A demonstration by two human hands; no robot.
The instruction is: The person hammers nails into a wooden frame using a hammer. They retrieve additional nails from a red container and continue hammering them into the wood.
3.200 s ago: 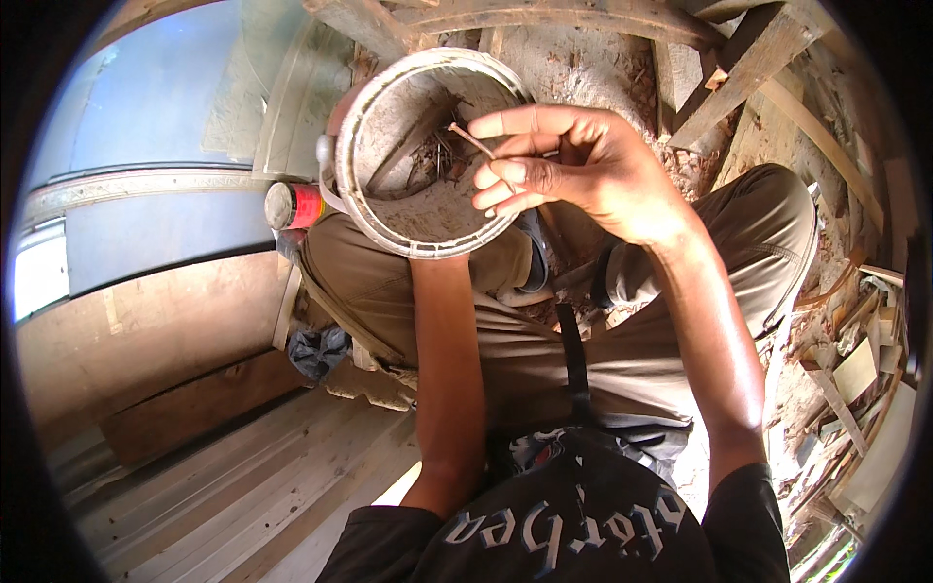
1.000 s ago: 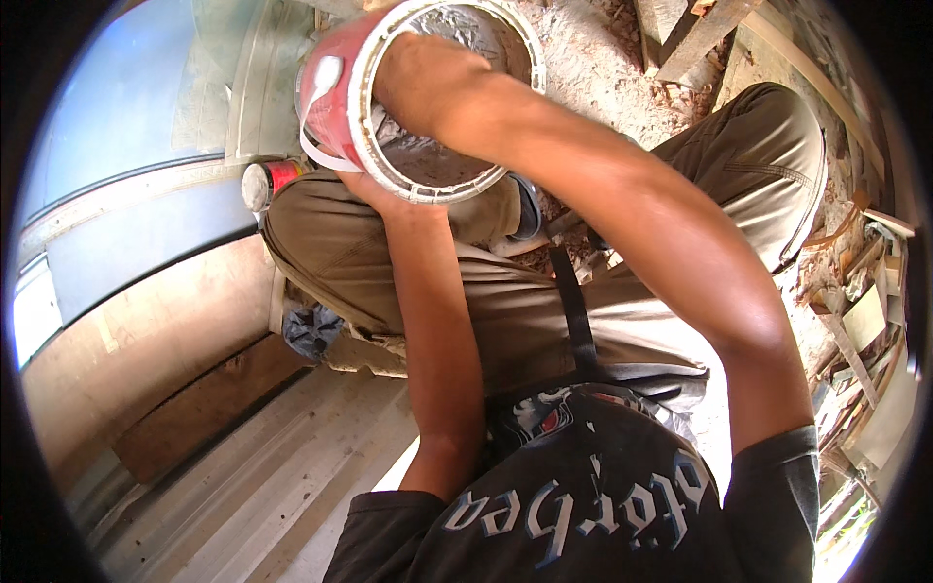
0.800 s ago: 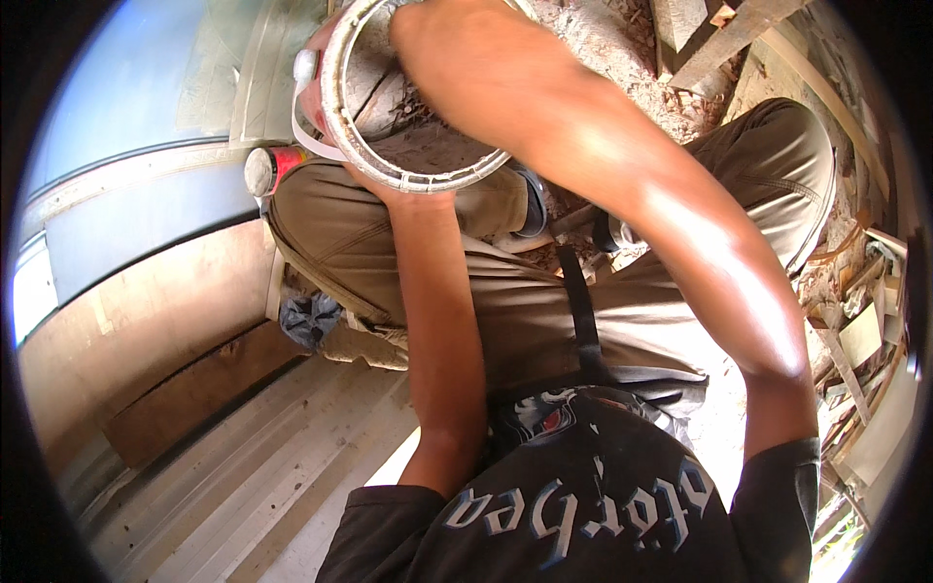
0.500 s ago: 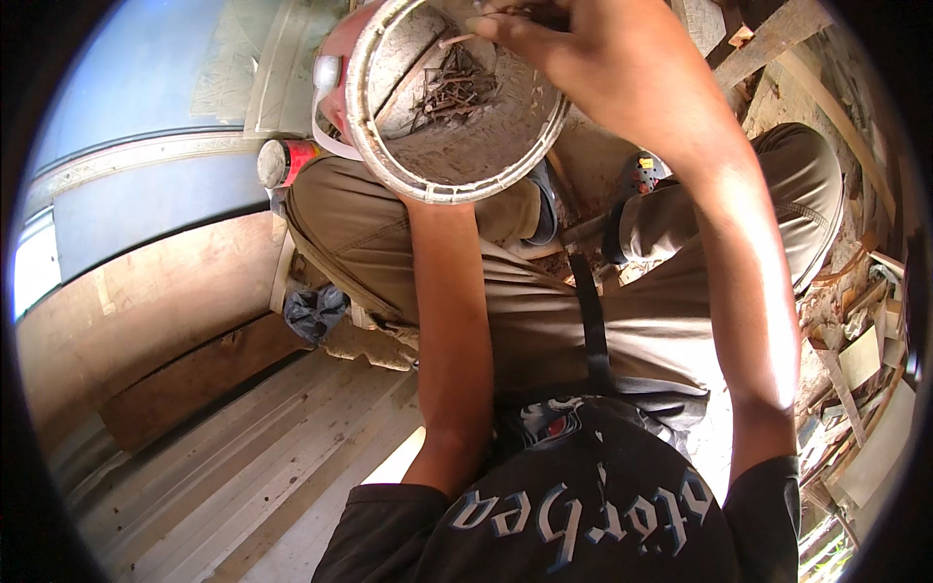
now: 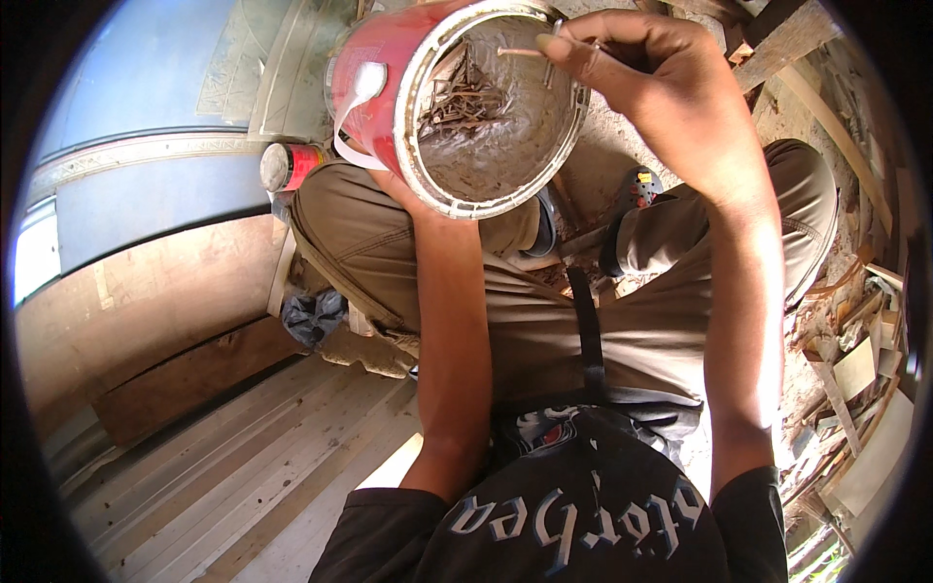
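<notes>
A red bucket (image 5: 374, 49) with a pale, crusted rim is tilted so that its mouth faces me. Rusty nails (image 5: 466, 105) lie in a heap against its inner wall. From below and behind, my left hand (image 5: 398, 191) holds the bucket up; its fingers are hidden by the bucket's side. My right hand (image 5: 637, 60) is at the right side of the rim, thumb and fingers pinched on a nail (image 5: 520, 51) that points left across the opening. Further thin nails seem to stick out between those fingers.
Beside my left knee lies a red and black can (image 5: 290, 167), with a dark plastic bag (image 5: 313, 316) nearer. Pale planks (image 5: 262, 466) cover the lower left. Wood scraps (image 5: 860, 364) are piled on the right, and a timber beam (image 5: 792, 44) crosses the upper right.
The bucket has shifted right and tipped, showing more of its red outside. My right hand has moved right and slightly down, drawing the nail away from the heap.
</notes>
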